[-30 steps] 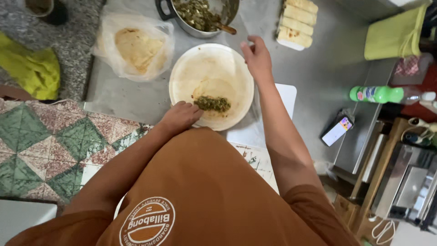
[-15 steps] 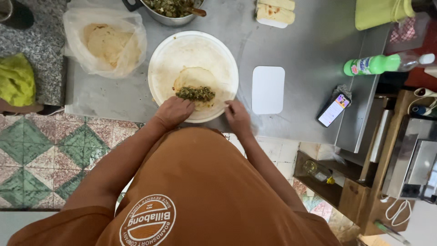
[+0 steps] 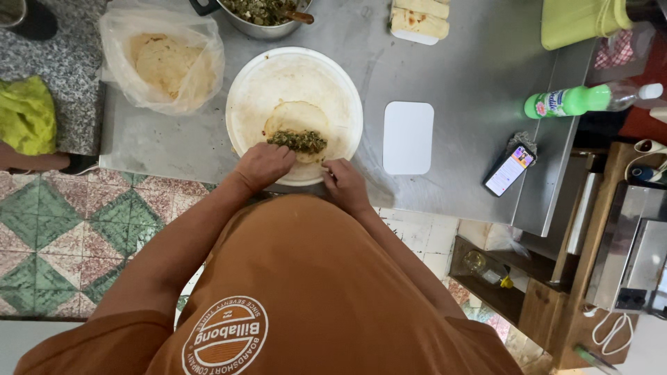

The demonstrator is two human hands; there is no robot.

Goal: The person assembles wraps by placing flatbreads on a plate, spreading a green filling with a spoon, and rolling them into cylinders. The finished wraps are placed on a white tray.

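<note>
Seen from above, the fingers of the left hand [image 3: 262, 165] curl down onto the near edge of a flatbread [image 3: 297, 119], knuckles up, fingertips tucked out of sight beneath the hand. Whether they pinch the bread or only press it cannot be told. The right hand [image 3: 345, 182] rests just beside it at the near rim of the plate, fingers bent and close together, touching the bread's edge; its grip is likewise hidden.

The flatbread lies flat on a large round white plate [image 3: 340, 90], slightly nearer the person than the plate's middle. A strip of dark green chopped filling [image 3: 299, 141] lies across the bread's near half, just beyond both hands.

The plate sits on a grey metal counter [image 3: 479, 83]. To its left, a clear plastic bag [image 3: 161, 62] holds a stack of more flatbreads. At the top edge, a metal pot [image 3: 258, 19] of the same green filling is cut off by the frame, as is a tray of rolled breads [image 3: 419, 17]. A white rectangular lid [image 3: 408, 137] lies right of the plate, then a phone [image 3: 509, 170] with a lit screen near the counter's edge, and a green bottle [image 3: 590, 99] lying on its side.

The person's orange shirt [image 3: 313, 292] fills the lower frame and hides the counter's front. The floor [image 3: 62, 236] has green and pink patterned tiles. A yellow-green cloth [image 3: 26, 114] lies at far left. Wooden shelves and a metal appliance at right are hard to make out.
</note>
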